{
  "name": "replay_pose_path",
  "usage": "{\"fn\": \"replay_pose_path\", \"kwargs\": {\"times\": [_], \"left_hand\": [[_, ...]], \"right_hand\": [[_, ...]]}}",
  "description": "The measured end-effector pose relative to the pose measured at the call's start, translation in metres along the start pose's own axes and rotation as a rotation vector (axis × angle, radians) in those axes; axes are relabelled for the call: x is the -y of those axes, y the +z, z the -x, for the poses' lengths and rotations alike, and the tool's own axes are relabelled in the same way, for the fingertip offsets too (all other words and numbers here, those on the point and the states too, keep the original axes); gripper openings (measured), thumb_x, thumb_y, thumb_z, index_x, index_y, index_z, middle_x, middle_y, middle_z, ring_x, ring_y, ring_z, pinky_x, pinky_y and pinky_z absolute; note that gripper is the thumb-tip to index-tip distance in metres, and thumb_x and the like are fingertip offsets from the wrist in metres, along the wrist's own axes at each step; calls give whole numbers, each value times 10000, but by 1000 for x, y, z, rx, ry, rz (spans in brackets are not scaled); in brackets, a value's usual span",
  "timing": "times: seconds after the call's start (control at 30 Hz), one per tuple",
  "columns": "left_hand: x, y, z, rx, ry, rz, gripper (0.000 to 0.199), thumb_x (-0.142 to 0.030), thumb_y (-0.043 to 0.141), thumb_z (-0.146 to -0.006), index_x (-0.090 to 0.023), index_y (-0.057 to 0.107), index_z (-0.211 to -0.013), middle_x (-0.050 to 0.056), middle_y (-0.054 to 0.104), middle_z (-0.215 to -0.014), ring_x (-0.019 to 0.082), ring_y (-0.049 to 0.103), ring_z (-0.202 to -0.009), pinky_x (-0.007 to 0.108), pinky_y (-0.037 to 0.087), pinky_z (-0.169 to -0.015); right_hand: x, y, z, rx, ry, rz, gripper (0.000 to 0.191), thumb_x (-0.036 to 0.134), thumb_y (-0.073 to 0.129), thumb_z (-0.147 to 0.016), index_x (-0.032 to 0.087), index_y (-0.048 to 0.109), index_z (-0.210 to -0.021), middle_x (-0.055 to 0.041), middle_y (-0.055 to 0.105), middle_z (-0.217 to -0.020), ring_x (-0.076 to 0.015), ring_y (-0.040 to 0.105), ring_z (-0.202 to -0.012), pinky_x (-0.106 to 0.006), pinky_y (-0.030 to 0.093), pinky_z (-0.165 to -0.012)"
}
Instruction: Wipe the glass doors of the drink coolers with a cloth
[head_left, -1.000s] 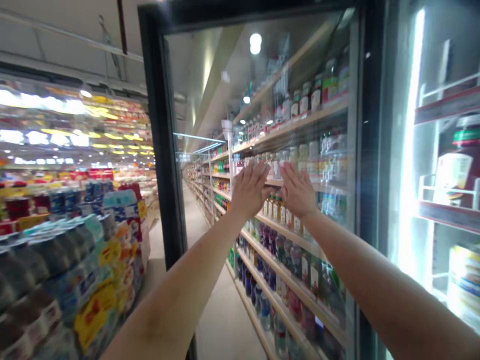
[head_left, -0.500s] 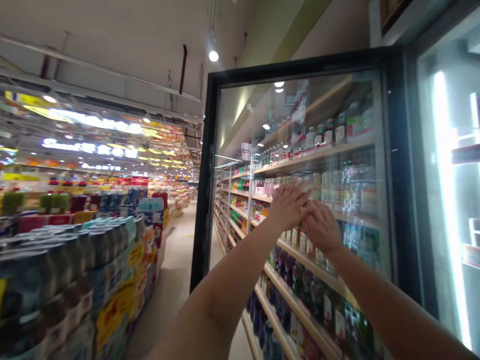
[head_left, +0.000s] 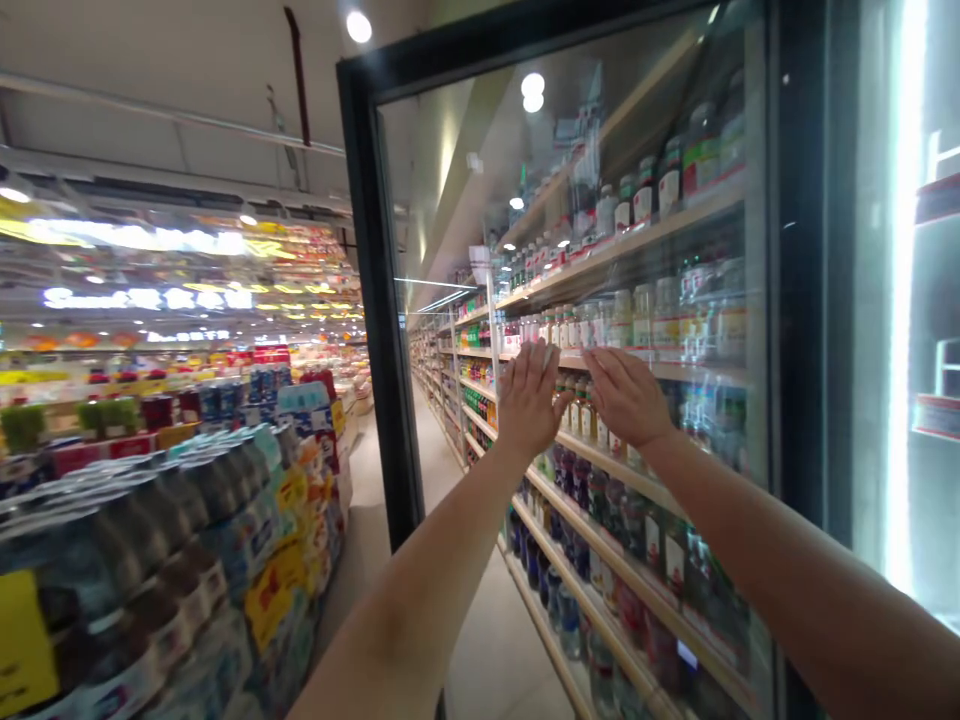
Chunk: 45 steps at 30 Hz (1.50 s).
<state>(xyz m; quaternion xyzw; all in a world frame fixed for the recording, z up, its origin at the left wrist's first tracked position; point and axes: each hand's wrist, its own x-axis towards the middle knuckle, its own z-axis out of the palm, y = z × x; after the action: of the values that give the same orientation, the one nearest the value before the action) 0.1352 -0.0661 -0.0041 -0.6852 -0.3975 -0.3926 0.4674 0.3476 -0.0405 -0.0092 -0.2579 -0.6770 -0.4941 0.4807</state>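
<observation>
Fingers [head_left: 531,368]: spread apart, holding nothing | left hand [head_left: 529,400], right hand [head_left: 626,398]: raised open at the glass door [head_left: 450,180], contact unclear | state: door stood open, both hands empty | containers: bottles [head_left: 600,500] of coloured drinks showed on shelves through the glass | aisle: wrapped bottle packs [head_left: 135,530]

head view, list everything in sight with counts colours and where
glass cooler door: one, black frame, right of the aisle
drink bottles: many, mixed colours, on shelves behind the glass
pale shelves: several, beige, behind the glass
shrink-wrapped bottle packs: many, blue and clear with yellow tags, stacked at left
aisle floor: one, beige, between the packs and the cooler
left hand: one, open, raised at the glass
right hand: one, open, beside the left hand
</observation>
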Motion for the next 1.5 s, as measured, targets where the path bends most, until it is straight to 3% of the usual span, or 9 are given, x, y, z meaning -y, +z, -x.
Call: {"fn": "replay_pose_path", "kwargs": {"times": [0.23, 0.4, 0.47, 0.63, 0.73, 0.93, 1.2, 1.4, 1.5], "left_hand": [[67, 10, 18, -247, -421, 10, 726, -525, 138, -1137, -44, 333, -1646, 250, 282, -1698, 329, 113, -1632, 573, 167, -1315], [26, 17, 49, 23, 76, 77, 667, -551, 267, -1131, -136, 380, -1641, 142, 354, -1695, 295, 143, -1631, 509, 188, -1320], [30, 13, 43, 78, 110, 112, 653, -539, 248, -1132, -149, 402, -1633, 127, 360, -1695, 284, 180, -1625, 498, 178, -1324], [81, 15, -3, -62, -391, 141, 740, -514, 243, -1112, -10, 308, -1649, 213, 193, -1737, 327, 47, -1639, 538, 72, -1336], [57, 33, -9, -66, -388, 155, 721, -527, 305, -1102, -92, 283, -1677, 140, 143, -1763, 315, -17, -1641, 549, 19, -1336], [-40, 50, 38, 96, 114, 263, 702, -591, 403, -1081, -184, 380, -1653, 59, 299, -1728, 281, 92, -1639, 488, 50, -1352], [-6, 30, -50, -20, -149, 192, 634, -455, 388, -1098, -159, 370, -1659, 47, 279, -1734, 317, 132, -1626, 492, 78, -1352], [-27, 32, -11, 152, 136, 331, 710, -609, 469, -1033, -274, 391, -1653, -31, 303, -1721, 253, 104, -1639, 450, 43, -1358], [-2, 28, -26, 71, 18, 342, 697, -560, 446, -1035, -245, 397, -1655, -6, 288, -1726, 258, 91, -1640, 444, 6, -1348]], "right_hand": [[-1, 4, 4, -13, -25, 15, 480, 178, 497, -1032, 71, 586, -1492, -178, 636, -1449, -317, 557, -1357, -478, 463, -1168], [-3, 5, 4, 23, -10, -2, 468, 187, 491, -1033, 47, 604, -1465, -197, 641, -1434, -322, 568, -1338, -482, 460, -1172], [-4, 6, 5, 58, 19, -24, 483, 191, 482, -1034, 70, 586, -1490, -188, 627, -1454, -324, 549, -1365, -496, 441, -1189], [-8, 9, 5, 128, 74, -55, 539, 196, 441, -1028, 139, 514, -1559, -148, 578, -1513, -341, 505, -1410, -555, 411, -1198], [-11, 8, 3, 166, 87, -87, 564, 198, 443, -1018, 172, 472, -1581, -128, 530, -1553, -350, 459, -1444, -593, 375, -1200], [-14, 0, -5, 183, 226, -25, 534, 208, 465, -1031, 109, 475, -1555, -201, 458, -1592, -381, 408, -1434, -657, 296, -1164], [-12, -6, -8, 177, 275, -51, 532, 204, 433, -1016, 102, 531, -1529, -186, 510, -1547, -372, 416, -1419, -621, 294, -1183], [-8, -9, -9, 260, 306, -76, 563, 249, 413, -1042, 147, 456, -1594, -149, 459, -1610, -363, 359, -1493, -616, 254, -1232], [-6, -7, -6, 297, 298, -59, 590, 247, 387, -1055, 106, 395, -1627, -150, 402, -1656, -352, 290, -1549, -608, 224, -1264]]}}
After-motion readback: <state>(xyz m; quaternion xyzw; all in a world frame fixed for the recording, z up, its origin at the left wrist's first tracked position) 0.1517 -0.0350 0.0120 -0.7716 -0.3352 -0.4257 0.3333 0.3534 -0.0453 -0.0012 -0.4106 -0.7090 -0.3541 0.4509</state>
